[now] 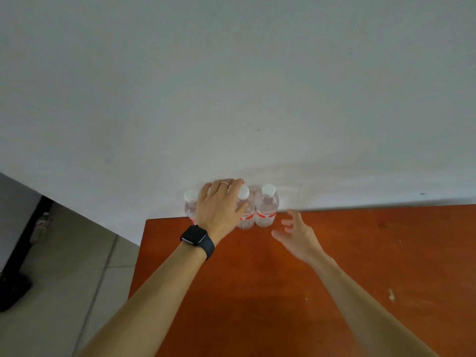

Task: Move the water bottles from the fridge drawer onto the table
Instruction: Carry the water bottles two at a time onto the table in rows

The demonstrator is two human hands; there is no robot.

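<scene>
Orange table (360, 253) holds upright water bottles (266, 210) along its far edge.

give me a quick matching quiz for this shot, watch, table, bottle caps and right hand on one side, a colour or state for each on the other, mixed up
Column one:
1. watch
2. table
3. bottle caps
4. right hand

Column two:
a. white
b. orange-brown
c. black
d. fingers spread, holding nothing

Pairs: 1-c, 2-b, 3-a, 4-d
</scene>
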